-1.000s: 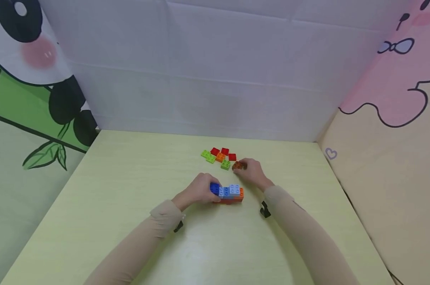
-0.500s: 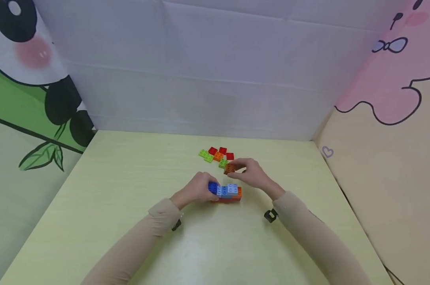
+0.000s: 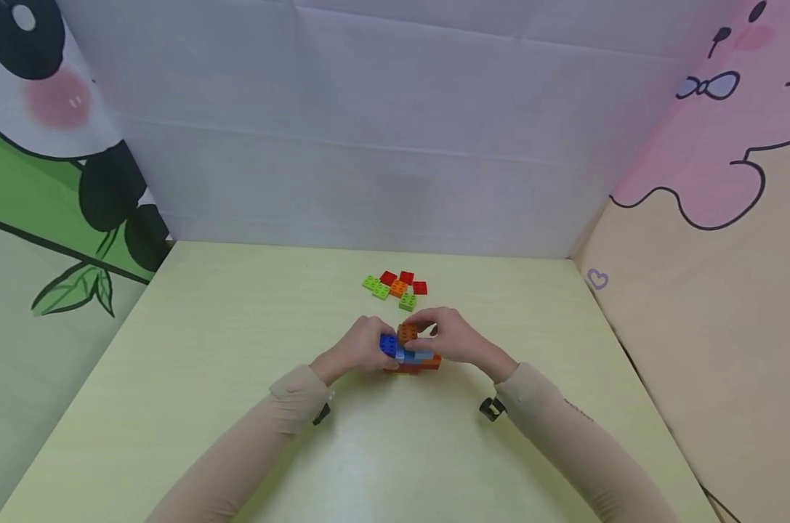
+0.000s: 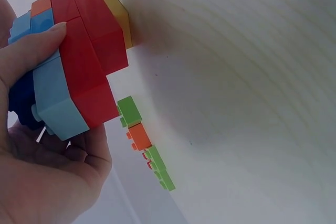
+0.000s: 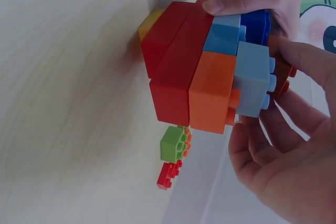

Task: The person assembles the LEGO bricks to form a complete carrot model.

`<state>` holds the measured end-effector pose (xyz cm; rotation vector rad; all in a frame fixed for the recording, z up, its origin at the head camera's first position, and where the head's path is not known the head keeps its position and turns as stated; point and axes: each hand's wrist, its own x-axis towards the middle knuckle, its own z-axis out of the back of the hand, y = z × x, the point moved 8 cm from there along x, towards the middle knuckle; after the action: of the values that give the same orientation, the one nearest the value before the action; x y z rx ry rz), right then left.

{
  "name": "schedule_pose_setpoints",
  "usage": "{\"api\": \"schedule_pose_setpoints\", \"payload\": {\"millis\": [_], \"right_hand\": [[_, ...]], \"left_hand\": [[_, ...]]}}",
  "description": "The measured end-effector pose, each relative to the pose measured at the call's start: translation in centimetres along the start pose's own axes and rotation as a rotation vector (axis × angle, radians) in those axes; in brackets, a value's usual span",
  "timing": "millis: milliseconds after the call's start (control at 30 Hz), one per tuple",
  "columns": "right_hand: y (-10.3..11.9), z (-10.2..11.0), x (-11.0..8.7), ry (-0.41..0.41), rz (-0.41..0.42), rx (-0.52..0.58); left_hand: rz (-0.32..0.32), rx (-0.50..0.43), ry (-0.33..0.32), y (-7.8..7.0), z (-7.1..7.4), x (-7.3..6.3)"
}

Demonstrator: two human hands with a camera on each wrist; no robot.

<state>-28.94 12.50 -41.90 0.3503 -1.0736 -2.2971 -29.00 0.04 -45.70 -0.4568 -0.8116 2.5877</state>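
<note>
My left hand (image 3: 362, 345) grips the left end of a built block of toy bricks. Red bricks (image 4: 84, 61) form its lower rows, over a yellow brick (image 4: 119, 19) at the bottom. Blue and light blue bricks (image 5: 252, 77) and an orange brick (image 5: 211, 92) sit higher up. Between thumb and fingers, my right hand (image 3: 456, 338) pinches a brown brick (image 3: 407, 333) at the top of the block, beside the dark blue brick (image 3: 388, 344). Whether the brown brick's underside is joined to the block is hidden.
Behind the block, loose bricks lie on the pale table (image 3: 270, 305): several green ones (image 3: 408, 301), several red ones (image 3: 420, 288) and an orange one (image 3: 398, 288). A white wall (image 3: 368, 145) closes off the back, with printed side walls.
My right hand has lifted the brown brick from beside the loose bricks and brought it left and nearer, onto or just over the built block. The left hand keeps its grip.
</note>
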Motion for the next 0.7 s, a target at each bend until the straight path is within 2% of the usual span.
{"api": "schedule_pose_setpoints", "payload": {"millis": [267,467,700], "right_hand": [[0.5,-0.7,-0.5,0.005,0.032,-0.056],[0.6,-1.3,-0.7,0.005,0.027,-0.123],[0.2,-1.5,-0.5,0.006,0.025,-0.142]], "left_hand": [[-0.010,0.022,0.001,0.0,-0.2,0.2],[-0.025,0.026,-0.007,-0.2,0.0,0.2],[-0.024,0.030,-0.003,-0.1,0.0,0.3]]}}
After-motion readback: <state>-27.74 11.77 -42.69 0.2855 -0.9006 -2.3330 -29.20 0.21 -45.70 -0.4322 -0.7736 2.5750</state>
